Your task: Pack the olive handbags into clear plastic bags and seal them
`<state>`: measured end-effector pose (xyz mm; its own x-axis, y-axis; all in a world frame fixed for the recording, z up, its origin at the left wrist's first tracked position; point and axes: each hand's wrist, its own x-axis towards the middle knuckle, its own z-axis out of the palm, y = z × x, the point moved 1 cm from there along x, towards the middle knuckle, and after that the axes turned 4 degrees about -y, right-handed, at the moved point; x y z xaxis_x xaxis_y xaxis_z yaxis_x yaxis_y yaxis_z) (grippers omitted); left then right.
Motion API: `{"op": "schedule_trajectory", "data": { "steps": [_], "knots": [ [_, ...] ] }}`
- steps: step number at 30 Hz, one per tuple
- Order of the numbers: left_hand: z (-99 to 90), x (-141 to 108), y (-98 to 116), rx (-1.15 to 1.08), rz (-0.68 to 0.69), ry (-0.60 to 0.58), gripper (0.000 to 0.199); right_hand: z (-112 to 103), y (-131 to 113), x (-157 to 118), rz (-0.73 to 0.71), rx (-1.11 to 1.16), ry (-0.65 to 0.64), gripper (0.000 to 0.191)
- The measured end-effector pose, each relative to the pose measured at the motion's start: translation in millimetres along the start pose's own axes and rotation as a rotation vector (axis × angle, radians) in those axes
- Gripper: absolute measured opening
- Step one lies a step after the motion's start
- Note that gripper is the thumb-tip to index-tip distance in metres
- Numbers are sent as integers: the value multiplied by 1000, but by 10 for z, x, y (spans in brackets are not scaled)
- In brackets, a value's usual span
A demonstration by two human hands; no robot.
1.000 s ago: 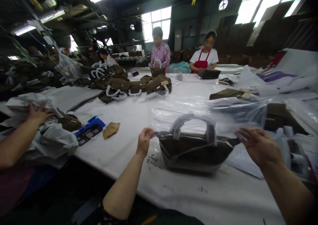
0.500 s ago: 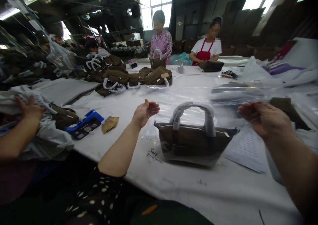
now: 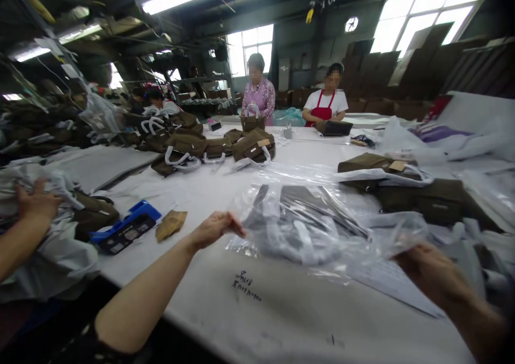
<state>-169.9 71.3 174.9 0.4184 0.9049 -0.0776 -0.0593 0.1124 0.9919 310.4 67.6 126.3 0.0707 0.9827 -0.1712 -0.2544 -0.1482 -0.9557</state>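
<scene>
So your left hand (image 3: 215, 230) and right hand (image 3: 430, 270) have a clear plastic bag (image 3: 257, 214) stretched between them, right over the front edge of the white table (image 3: 281, 310). Your left fingers (image 3: 231, 225) are pinched narrow on the bag's edge, and your right fingers look closed on the film too, though that hand's a bit blurry. The dark handbag (image 3: 300, 230) sits inside the plastic between your hands, its long axis running roughly hand to hand, a little nearer your left. Can't tell if it's touching the table. Off to your left, a co-worker's hand (image 3: 38, 200) rests on crumpled white plastic (image 3: 52, 262).
</scene>
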Motion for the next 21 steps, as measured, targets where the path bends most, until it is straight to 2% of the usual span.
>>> {"op": "schedule_trajectory", "data": {
  "steps": [3, 6, 7, 9, 11, 12, 14, 16, 17, 19, 21],
  "knots": [
    [151, -239, -674, 47, -199, -55, 53, -122, 814, -291, 143, -93, -117, 33],
    [305, -444, -1081, 102, -314, -110, 53, -169, 1279, -535, 142, -219, -244, 39],
    [330, -511, -1127, 120, -335, -126, 51, -202, 1346, -602, 137, -267, -286, 40],
    [333, -641, -1074, 219, -371, -195, 42, -310, 1355, -708, 163, -377, -367, 38],
    [313, -742, -858, 426, -416, -331, 27, -433, 1214, -772, 206, -498, -432, 39],
    [318, -767, -709, 546, -424, -391, 30, -469, 1102, -785, 197, -554, -452, 41],
    [404, -731, -407, 747, -333, -411, 41, -423, 851, -775, 40, -677, -450, 42],
    [610, -562, -220, 903, -104, -274, 42, -179, 660, -744, -265, -842, -396, 43],
    [748, -441, -209, 994, 31, -209, 44, 6, 621, -731, -423, -948, -371, 48],
    [1033, -174, -365, 1200, 247, -177, 56, 422, 677, -709, -671, -1178, -409, 58],
    [1252, 59, -653, 1359, 364, -290, 65, 745, 851, -683, -802, -1332, -503, 63]
  ]
}}
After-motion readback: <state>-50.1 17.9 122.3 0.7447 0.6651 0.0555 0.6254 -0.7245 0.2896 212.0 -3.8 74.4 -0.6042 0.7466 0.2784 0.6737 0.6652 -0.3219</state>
